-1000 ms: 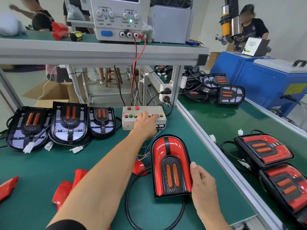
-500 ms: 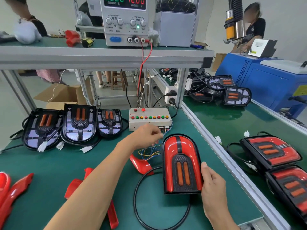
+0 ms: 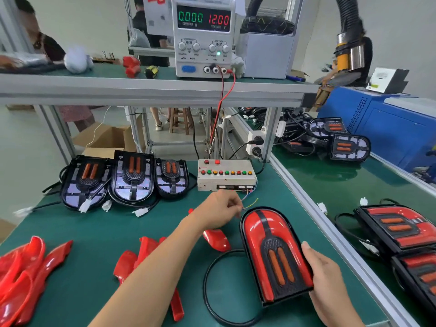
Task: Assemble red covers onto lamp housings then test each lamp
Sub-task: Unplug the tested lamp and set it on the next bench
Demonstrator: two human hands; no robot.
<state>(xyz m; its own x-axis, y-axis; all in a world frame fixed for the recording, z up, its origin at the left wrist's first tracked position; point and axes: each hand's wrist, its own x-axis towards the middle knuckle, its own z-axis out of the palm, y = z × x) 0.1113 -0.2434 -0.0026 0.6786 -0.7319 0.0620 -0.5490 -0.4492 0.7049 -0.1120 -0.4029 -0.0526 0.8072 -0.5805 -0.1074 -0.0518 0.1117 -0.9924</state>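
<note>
An assembled lamp [image 3: 271, 251] with red covers and two orange strips lies on the green bench in front of me. My right hand [image 3: 326, 279] grips its right lower edge, thumb on top. My left hand [image 3: 220, 212] sits just left of the lamp's top, fingers curled and pinching thin coloured wires [image 3: 247, 204] that run from the test box [image 3: 225, 174]. The lamp's black cable [image 3: 208, 286] loops beside it. Three uncovered housings [image 3: 132, 178] stand in a row at the back left. Loose red covers [image 3: 21, 270] lie at the left.
A power supply [image 3: 204, 36] on the upper shelf reads 0.000 and 12.00. Finished red lamps [image 3: 398, 228] lie on the right-hand bench beyond an aluminium rail [image 3: 330, 223]. More housings [image 3: 349, 146] sit at the back right. A person is behind the shelf at left.
My left hand has come back from the test box's buttons to the wires near the lamp's top. The view has tilted up and the lamp has turned slightly.
</note>
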